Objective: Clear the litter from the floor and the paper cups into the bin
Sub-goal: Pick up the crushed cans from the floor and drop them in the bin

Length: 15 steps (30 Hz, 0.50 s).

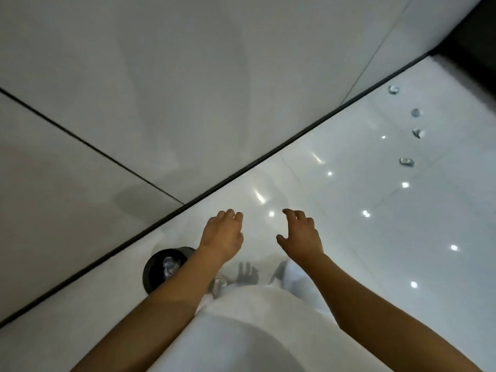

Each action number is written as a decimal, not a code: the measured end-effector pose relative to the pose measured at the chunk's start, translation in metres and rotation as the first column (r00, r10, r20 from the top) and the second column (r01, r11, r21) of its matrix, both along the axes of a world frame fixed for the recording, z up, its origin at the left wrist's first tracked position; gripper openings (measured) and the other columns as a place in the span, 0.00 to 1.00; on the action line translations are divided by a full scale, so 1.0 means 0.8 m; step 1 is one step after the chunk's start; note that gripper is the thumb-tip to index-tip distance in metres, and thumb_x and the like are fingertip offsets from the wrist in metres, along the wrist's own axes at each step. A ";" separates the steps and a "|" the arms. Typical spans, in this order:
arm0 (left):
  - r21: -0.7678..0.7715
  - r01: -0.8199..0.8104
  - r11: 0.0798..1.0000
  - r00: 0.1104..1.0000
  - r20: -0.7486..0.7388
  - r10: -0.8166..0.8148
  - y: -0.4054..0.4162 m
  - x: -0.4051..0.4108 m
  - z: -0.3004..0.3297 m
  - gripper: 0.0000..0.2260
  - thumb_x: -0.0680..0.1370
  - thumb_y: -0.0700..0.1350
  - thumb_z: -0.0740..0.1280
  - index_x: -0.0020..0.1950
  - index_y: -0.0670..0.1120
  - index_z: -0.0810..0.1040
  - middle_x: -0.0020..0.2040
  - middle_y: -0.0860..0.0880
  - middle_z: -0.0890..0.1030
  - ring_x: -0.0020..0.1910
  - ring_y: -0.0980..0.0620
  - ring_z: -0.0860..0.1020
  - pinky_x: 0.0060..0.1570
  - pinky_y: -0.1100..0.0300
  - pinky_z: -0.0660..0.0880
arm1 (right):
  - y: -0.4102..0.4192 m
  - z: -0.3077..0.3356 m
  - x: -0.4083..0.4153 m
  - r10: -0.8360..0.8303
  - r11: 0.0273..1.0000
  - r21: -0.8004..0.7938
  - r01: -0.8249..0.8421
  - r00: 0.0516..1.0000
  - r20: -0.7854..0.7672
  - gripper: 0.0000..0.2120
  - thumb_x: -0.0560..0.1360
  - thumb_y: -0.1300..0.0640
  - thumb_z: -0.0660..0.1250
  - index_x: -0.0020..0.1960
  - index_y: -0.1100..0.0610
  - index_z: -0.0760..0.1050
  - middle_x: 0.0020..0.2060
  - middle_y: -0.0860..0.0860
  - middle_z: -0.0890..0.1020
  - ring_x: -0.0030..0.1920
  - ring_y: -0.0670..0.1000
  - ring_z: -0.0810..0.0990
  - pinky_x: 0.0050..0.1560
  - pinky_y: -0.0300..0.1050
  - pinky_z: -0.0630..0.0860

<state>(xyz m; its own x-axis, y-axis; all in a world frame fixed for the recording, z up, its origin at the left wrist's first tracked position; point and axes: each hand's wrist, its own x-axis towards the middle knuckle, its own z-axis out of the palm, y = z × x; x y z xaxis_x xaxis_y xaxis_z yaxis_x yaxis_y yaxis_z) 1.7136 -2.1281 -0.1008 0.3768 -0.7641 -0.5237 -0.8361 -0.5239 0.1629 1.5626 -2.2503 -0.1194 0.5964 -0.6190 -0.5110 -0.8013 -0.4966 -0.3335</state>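
A round black bin (154, 275) stands on the glossy white floor by the wall, at my lower left, with crumpled litter (170, 265) inside it. My left hand (222, 234) hovers just right of the bin, fingers loosely curled, holding nothing. My right hand (302, 236) is held out beside it, fingers relaxed and empty. Several crumpled pieces of litter lie in a row on the floor far to the right, the nearest (406, 161) and the farthest (393, 89). A small cup-like object (220, 284) shows by my feet, partly hidden by my left forearm.
A pale wall (161, 89) runs diagonally on the left, with a dark skirting line (268, 157) where it meets the floor. A dark opening (472, 30) sits at the top right. My white clothing (255, 331) fills the lower centre.
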 end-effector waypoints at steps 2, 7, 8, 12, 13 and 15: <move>0.014 0.063 0.998 0.998 -0.001 -0.063 -0.063 -0.027 0.004 0.17 0.80 0.47 0.58 0.68 0.45 0.67 0.63 0.46 0.71 0.61 0.47 0.70 0.57 0.54 0.68 | -0.052 0.006 -0.042 -0.087 0.996 0.001 0.087 0.996 -0.004 0.31 0.75 0.52 0.66 0.74 0.52 0.59 0.70 0.53 0.66 0.64 0.58 0.69 0.57 0.50 0.73; 0.004 0.187 0.982 0.982 -0.020 -0.187 -0.235 -0.116 0.012 0.17 0.80 0.49 0.58 0.68 0.45 0.67 0.63 0.46 0.72 0.62 0.46 0.70 0.58 0.54 0.70 | -0.190 0.021 -0.152 -0.290 0.957 -0.015 0.290 0.957 -0.001 0.31 0.75 0.52 0.66 0.74 0.52 0.59 0.69 0.54 0.68 0.64 0.58 0.69 0.57 0.49 0.72; -0.008 0.211 0.977 0.977 -0.027 -0.211 -0.268 -0.134 0.013 0.17 0.80 0.49 0.58 0.68 0.45 0.67 0.63 0.46 0.72 0.62 0.46 0.70 0.58 0.54 0.70 | -0.215 0.024 -0.172 -0.325 0.945 -0.025 0.325 0.946 0.000 0.31 0.75 0.53 0.66 0.74 0.52 0.59 0.69 0.54 0.68 0.64 0.58 0.70 0.56 0.49 0.72; -0.083 0.289 0.954 0.954 -0.059 -0.295 -0.380 -0.195 0.021 0.17 0.80 0.49 0.59 0.67 0.45 0.68 0.63 0.46 0.72 0.62 0.46 0.70 0.58 0.54 0.70 | -0.300 0.034 -0.240 -0.442 0.896 -0.043 0.441 0.897 -0.006 0.31 0.75 0.53 0.66 0.74 0.53 0.58 0.68 0.54 0.68 0.63 0.58 0.70 0.56 0.49 0.72; -0.094 0.311 0.946 0.946 -0.066 -0.318 -0.402 -0.207 0.022 0.17 0.80 0.49 0.59 0.67 0.45 0.68 0.63 0.46 0.72 0.62 0.46 0.70 0.58 0.54 0.70 | -0.317 0.034 -0.253 -0.466 0.884 -0.044 0.465 0.885 -0.009 0.31 0.75 0.53 0.66 0.74 0.53 0.58 0.68 0.54 0.68 0.63 0.58 0.70 0.57 0.50 0.73; -0.097 0.354 0.930 0.929 -0.076 -0.362 -0.443 -0.224 0.023 0.17 0.80 0.49 0.59 0.67 0.45 0.68 0.63 0.46 0.72 0.62 0.46 0.70 0.58 0.53 0.71 | -0.348 0.034 -0.275 -0.512 0.858 -0.044 0.511 0.859 -0.014 0.31 0.75 0.53 0.66 0.75 0.53 0.58 0.69 0.54 0.68 0.64 0.58 0.69 0.58 0.50 0.73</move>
